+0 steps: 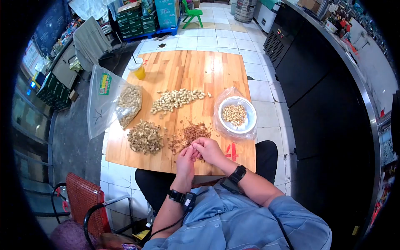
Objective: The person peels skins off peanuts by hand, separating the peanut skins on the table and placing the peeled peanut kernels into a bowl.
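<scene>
Close together over the near edge of the wooden table [200, 75], my left hand [186, 161] and my right hand [207, 150] meet at the fingertips. Both are pinched, and whatever they hold is too small to name. Just beyond them lies a pile of reddish-brown skins [195, 133]. To the left is a heap of broken shells [144, 138]. Unshelled peanuts [177, 100] spread across the middle of the table. A white bowl [253, 118] with shelled peanuts [234, 115] stands on clear plastic at the right.
At the table's left edge lies a plastic bag [99, 112] with more peanuts in it. A cup of yellow drink [138, 71] stands at the far left corner. Red tape [233, 152] marks the near right. A woven chair [84, 204] is at the lower left.
</scene>
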A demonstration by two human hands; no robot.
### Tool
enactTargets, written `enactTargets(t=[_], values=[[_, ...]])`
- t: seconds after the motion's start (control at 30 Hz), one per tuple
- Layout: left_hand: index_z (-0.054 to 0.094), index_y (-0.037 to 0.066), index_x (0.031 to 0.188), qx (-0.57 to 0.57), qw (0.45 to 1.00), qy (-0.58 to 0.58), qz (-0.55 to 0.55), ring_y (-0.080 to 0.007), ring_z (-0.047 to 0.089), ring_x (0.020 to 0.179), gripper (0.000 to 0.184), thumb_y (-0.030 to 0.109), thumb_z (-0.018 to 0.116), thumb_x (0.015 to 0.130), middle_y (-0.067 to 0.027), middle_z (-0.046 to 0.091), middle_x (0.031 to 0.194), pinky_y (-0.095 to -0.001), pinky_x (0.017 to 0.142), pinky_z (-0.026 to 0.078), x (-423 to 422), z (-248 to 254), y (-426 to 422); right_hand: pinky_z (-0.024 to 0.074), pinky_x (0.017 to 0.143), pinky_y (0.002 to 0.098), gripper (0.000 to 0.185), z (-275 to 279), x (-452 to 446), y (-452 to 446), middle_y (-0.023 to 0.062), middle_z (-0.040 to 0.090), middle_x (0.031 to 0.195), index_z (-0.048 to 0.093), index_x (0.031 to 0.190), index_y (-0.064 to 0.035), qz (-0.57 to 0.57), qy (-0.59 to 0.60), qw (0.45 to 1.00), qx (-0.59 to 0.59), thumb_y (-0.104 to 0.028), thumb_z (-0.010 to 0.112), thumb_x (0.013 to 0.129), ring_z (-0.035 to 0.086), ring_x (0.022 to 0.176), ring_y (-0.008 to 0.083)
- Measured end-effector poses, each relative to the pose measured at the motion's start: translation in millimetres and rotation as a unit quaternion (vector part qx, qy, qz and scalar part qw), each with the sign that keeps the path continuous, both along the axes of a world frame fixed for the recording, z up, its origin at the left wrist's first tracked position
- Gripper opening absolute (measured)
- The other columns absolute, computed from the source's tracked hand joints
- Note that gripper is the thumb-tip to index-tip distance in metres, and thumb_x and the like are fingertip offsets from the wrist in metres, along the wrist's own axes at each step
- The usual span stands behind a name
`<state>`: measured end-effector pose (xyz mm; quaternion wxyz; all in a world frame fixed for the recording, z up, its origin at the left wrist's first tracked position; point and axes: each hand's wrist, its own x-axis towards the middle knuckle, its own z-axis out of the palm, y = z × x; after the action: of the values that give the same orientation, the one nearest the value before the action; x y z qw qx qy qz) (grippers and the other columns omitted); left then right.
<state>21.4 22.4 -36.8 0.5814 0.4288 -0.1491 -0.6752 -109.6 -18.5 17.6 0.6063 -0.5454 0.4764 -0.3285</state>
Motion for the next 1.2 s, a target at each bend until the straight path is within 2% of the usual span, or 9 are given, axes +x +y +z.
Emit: enactTargets(t=[0.27,0.47,0.57,0.7,0.77,0.97,1.0,1.13,1.2], values=[[0.066,0.002,0.103,0.011,0.998,-0.065,0.008,-0.0084,0.062,0.078,0.017,0.018,0.058,0.099,-0.0031,0.068,0.091,-0.0192,0.066,0.045,4,0,1,0.0523,0.06,0.0236,0.017,1,-2,-1,0.0047,0.066,0.078,0.06,0.102,-0.0002,0.036,-0.025,0.999,-0.011,-0.014,0.05,0.101,0.063,0.067,0.0098],[0.065,-0.002,0.107,-0.017,0.98,-0.196,0.01,-0.0097,0.064,0.082,0.021,0.015,0.062,0.096,-0.0043,0.068,0.092,-0.0202,0.069,0.048,0,25,4,0.0531,0.061,0.0244,0.016,-2,-4,-2,0.0043,0.064,0.081,0.057,0.104,-0.0008,0.059,-0.029,0.998,-0.011,-0.013,0.048,0.102,0.063,0.069,0.0099],[0.065,-0.004,0.108,-0.056,0.986,-0.155,0.024,-0.0127,0.065,0.084,0.022,0.014,0.064,0.095,-0.0071,0.068,0.095,-0.0241,0.074,0.053,1,11,1,0.0532,0.062,0.0247,0.015,-10,-3,-4,0.0043,0.064,0.081,0.057,0.105,-0.0007,0.055,-0.041,0.997,-0.022,-0.012,0.047,0.102,0.063,0.069,0.0098],[0.067,-0.005,0.105,-0.041,0.989,-0.134,0.045,-0.0089,0.062,0.074,0.018,0.008,0.065,0.093,-0.0045,0.067,0.086,-0.022,0.065,0.05,-1,8,-4,0.0553,0.063,0.0283,0.013,-3,0,-5,0.0071,0.065,0.082,0.055,0.1,-0.0003,0.049,-0.054,0.997,0.009,-0.01,0.047,0.101,0.064,0.071,0.0129],[0.066,-0.005,0.105,-0.04,0.981,-0.184,0.036,-0.0083,0.06,0.073,0.018,0.008,0.063,0.094,-0.0037,0.066,0.083,-0.0221,0.064,0.049,-1,22,-3,0.0544,0.061,0.0281,0.011,1,0,-5,0.0076,0.065,0.081,0.055,0.099,-0.0004,0.049,-0.039,0.997,-0.035,-0.008,0.047,0.1,0.064,0.069,0.013],[0.066,0.0,0.098,-0.038,0.991,-0.123,0.025,-0.0047,0.052,0.068,0.012,0.01,0.061,0.096,0.0006,0.063,0.08,-0.02,0.061,0.041,0,35,1,0.0507,0.058,0.0259,0.013,9,2,-1,0.0051,0.062,0.074,0.055,0.103,-0.0004,0.06,0.025,0.996,-0.06,-0.008,0.045,0.101,0.06,0.063,0.0105],[0.065,0.001,0.095,-0.044,0.99,-0.135,0.014,-0.0052,0.047,0.063,0.012,0.012,0.059,0.097,0.0018,0.059,0.074,-0.0211,0.057,0.037,0,37,0,0.0516,0.055,0.0286,0.011,8,4,-1,0.0071,0.064,0.07,0.056,0.1,0.0001,0.046,0.021,0.995,-0.087,-0.008,0.048,0.099,0.064,0.059,0.0144],[0.063,0.002,0.093,-0.051,0.995,-0.09,-0.011,-0.0083,0.048,0.062,0.014,0.012,0.056,0.099,0.0017,0.055,0.071,-0.0232,0.057,0.038,6,19,-2,0.0503,0.054,0.0263,0.013,3,5,-1,0.0063,0.065,0.072,0.055,0.103,0.0001,0.054,0.01,0.998,-0.043,-0.009,0.047,0.1,0.064,0.06,0.0134],[0.062,0.003,0.094,-0.031,0.999,-0.01,0.014,-0.0082,0.047,0.062,0.013,0.012,0.055,0.099,0.0012,0.055,0.073,-0.0233,0.058,0.039,3,23,-1,0.0498,0.053,0.0248,0.013,0,7,-3,0.0052,0.065,0.073,0.054,0.106,-0.0003,0.04,-0.063,0.997,0.022,-0.01,0.047,0.1,0.064,0.06,0.0129]])
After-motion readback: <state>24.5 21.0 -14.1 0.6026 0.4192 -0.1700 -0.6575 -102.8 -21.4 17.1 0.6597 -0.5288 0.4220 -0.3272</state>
